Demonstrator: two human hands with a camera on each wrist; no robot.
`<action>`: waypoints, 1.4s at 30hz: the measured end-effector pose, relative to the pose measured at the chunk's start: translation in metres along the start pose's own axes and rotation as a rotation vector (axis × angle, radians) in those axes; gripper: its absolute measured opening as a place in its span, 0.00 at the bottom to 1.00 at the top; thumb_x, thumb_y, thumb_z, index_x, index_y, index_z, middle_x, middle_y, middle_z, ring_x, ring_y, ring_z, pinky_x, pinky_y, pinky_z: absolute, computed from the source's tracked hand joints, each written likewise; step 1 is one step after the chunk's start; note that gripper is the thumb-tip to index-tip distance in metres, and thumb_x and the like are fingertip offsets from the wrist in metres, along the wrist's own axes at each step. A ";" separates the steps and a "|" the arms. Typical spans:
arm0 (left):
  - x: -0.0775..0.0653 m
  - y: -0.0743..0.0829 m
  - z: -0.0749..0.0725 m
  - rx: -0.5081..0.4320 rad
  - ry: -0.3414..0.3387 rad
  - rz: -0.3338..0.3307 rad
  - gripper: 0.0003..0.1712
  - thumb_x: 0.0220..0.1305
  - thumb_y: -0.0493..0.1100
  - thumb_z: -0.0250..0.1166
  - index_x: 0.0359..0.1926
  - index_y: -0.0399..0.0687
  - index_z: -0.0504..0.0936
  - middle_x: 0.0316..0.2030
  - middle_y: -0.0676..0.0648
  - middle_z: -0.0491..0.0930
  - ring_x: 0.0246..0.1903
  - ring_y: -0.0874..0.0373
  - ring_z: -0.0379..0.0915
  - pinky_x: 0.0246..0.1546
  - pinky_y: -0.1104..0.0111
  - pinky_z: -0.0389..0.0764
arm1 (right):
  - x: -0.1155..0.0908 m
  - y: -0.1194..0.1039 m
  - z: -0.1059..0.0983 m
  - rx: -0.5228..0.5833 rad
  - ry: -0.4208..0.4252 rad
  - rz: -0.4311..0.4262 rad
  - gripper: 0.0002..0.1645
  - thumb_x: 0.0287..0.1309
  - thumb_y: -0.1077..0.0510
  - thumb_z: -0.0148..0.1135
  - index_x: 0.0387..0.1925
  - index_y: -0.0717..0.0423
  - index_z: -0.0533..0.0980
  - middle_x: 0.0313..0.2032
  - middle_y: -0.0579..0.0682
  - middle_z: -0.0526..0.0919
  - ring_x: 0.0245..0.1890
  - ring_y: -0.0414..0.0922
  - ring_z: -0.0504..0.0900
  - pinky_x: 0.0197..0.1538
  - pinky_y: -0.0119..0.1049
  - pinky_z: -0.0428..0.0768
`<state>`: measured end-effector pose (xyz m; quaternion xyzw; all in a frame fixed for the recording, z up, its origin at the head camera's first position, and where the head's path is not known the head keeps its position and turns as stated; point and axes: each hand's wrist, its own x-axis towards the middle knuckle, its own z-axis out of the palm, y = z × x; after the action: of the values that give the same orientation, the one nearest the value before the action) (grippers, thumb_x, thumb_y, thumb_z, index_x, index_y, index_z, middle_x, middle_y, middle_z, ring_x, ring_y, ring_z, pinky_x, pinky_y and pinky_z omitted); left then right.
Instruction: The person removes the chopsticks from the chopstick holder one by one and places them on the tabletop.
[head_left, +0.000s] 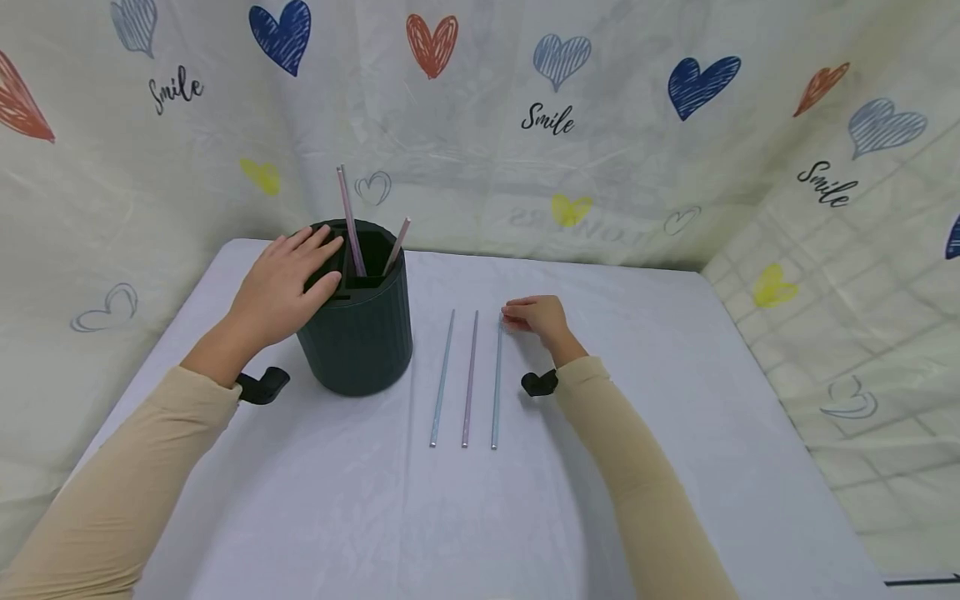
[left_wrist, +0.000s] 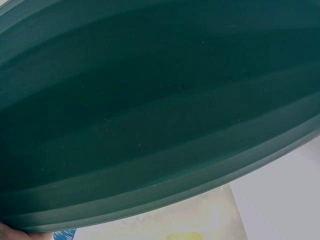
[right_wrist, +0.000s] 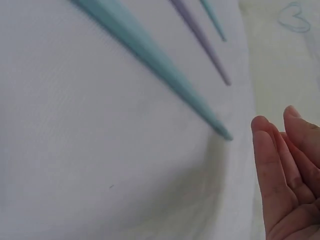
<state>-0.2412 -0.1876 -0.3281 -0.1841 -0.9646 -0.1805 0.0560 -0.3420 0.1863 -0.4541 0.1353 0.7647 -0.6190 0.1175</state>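
Note:
My left hand (head_left: 281, 283) rests on the left rim of a dark green ribbed round holder (head_left: 360, 342), fingers spread over its divided top. In the left wrist view, the ribbed wall fills most of the picture. Pink shiny sticks (head_left: 349, 217) stand tilted in the holder. Beside it lie three slim sticks, roughly parallel: a light blue stick (head_left: 442, 379), a pinkish purple stick (head_left: 470, 383) and another blue stick (head_left: 497, 383). My right hand (head_left: 538, 317) is at the far end of the rightmost stick. In the right wrist view, its fingers (right_wrist: 270, 165) are apart from that stick's tip.
A white cloth covers the table (head_left: 675, 433). Behind it and along the sides hangs a pale curtain (head_left: 480, 167) printed with hearts and words. Black wrist mounts (head_left: 262, 386) stick out below both hands.

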 end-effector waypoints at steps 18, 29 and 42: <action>-0.001 0.000 -0.001 -0.005 0.004 -0.008 0.34 0.76 0.53 0.45 0.77 0.44 0.57 0.78 0.38 0.50 0.78 0.39 0.40 0.77 0.42 0.40 | -0.059 -0.090 0.052 0.176 -0.264 -0.410 0.23 0.57 0.64 0.70 0.55 0.64 0.81 0.48 0.56 0.88 0.47 0.44 0.88 0.56 0.36 0.84; -0.001 0.002 0.000 -0.007 0.007 0.000 0.34 0.76 0.53 0.46 0.77 0.44 0.57 0.77 0.37 0.51 0.78 0.38 0.41 0.77 0.42 0.41 | -0.085 -0.106 0.065 0.156 -0.278 -0.470 0.21 0.57 0.62 0.71 0.53 0.62 0.82 0.47 0.54 0.89 0.47 0.41 0.88 0.57 0.37 0.83; 0.001 -0.002 0.002 0.000 0.008 0.001 0.34 0.77 0.53 0.45 0.77 0.44 0.57 0.78 0.37 0.51 0.78 0.38 0.41 0.77 0.42 0.41 | -0.107 -0.114 0.084 0.196 -0.265 -0.533 0.20 0.57 0.60 0.71 0.51 0.62 0.84 0.45 0.54 0.90 0.47 0.43 0.88 0.57 0.37 0.84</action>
<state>-0.2425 -0.1882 -0.3300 -0.1839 -0.9642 -0.1812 0.0598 -0.2814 0.0752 -0.3302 -0.1409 0.6881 -0.7109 0.0362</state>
